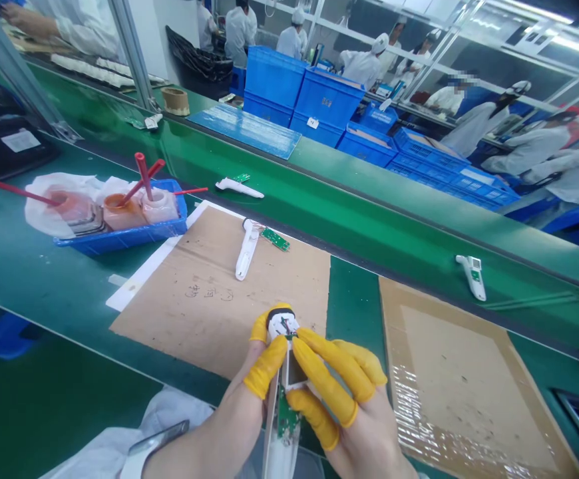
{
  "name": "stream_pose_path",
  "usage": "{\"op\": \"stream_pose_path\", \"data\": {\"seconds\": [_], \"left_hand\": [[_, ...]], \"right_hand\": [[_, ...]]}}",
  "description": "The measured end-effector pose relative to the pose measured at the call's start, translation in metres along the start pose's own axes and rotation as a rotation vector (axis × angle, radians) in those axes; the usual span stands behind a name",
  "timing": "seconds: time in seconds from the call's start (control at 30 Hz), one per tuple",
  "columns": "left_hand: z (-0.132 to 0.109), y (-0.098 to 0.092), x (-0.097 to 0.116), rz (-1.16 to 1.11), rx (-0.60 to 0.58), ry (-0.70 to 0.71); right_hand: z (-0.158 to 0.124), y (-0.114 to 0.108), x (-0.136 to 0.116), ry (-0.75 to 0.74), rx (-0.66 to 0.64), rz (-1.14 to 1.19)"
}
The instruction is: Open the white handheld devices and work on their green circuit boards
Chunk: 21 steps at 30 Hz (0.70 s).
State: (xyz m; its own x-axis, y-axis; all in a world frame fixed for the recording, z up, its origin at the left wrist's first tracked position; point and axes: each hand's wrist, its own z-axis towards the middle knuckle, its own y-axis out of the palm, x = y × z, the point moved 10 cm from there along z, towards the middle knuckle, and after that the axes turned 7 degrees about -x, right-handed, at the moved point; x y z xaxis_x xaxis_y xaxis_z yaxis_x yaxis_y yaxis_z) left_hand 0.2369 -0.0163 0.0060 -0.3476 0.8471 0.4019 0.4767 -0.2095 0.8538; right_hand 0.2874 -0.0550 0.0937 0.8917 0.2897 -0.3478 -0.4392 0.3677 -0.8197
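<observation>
An opened white handheld thermometer (283,452), by its look, points away from me above the table's front edge. Its green circuit board and a small square display (297,368) lie along the shell. My left hand (269,362), with yellow finger cots, is closed around the head end, thumb on the top of the board. From the right, my right hand (342,392), also in yellow finger cots, presses its fingertips on the board and the display's edge. Fingers hide part of the wiring. Ahead, a second white shell (247,249) lies with a green board (275,239) wired to it.
Brown cardboard (170,319) lies beneath the second shell; another cardboard sheet (449,372) is at right. A blue tray (120,239) holds jars with red sticks. The green conveyor belt (349,229) carries more thermometers (472,276). Blue crates (327,96) and co-workers stand beyond.
</observation>
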Motion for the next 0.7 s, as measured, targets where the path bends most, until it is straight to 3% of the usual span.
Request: {"op": "stream_pose_path", "data": {"seconds": [0.1, 0.2, 0.3, 0.43, 0.6, 0.7], "left_hand": [[-0.003, -0.001, -0.008, 0.053, 0.000, -0.087], [-0.012, -0.016, -0.024, 0.085, 0.041, -0.193], [-0.014, -0.027, -0.027, 0.127, 0.093, -0.152], [-0.004, -0.014, -0.004, 0.304, 0.120, 0.011], [0.011, 0.016, 0.018, 0.374, 0.036, 0.092], [0.011, 0.011, 0.028, 0.358, 0.111, 0.132]], "right_hand": [[0.001, -0.003, -0.001, -0.016, -0.013, -0.039], [0.003, -0.009, -0.003, -0.044, -0.006, -0.080], [0.007, -0.014, -0.006, -0.074, 0.002, -0.089], [0.016, -0.018, -0.003, -0.026, 0.061, -0.051], [0.003, -0.018, 0.024, 0.216, 0.156, 0.146], [-0.005, -0.023, 0.011, 0.124, 0.199, 0.102]]}}
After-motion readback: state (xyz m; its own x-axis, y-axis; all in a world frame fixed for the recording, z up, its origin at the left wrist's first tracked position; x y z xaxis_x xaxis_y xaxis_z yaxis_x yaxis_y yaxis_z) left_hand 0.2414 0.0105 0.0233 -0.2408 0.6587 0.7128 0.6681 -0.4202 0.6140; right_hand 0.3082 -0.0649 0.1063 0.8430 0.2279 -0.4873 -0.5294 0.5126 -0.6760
